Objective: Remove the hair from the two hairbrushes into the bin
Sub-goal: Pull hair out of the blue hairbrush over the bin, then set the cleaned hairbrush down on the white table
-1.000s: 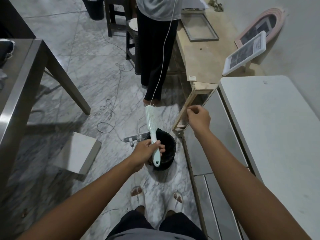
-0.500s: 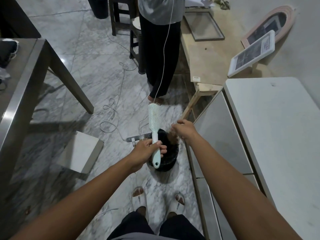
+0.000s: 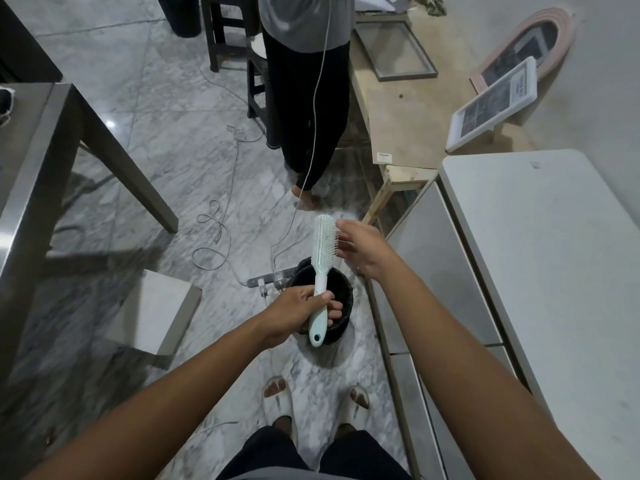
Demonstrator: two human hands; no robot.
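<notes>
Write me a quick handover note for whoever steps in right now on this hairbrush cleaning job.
Left hand: gripping the pale green hairbrush by its handle, held above the black bin on the floor.
Right hand: at the bristle head, fingers reaching in to pick; nothing clearly pinched.
Done: cannot tell how much hair is out; strands are too fine to see.
Left: finish this brush over the bin, then the second hairbrush, which is not in view.

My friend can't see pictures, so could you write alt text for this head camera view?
A person's left hand holds a pale hairbrush by its handle above a black bin on a marble floor, while the right hand reaches its fingertips to the bristles. Another person stands beyond.
</notes>
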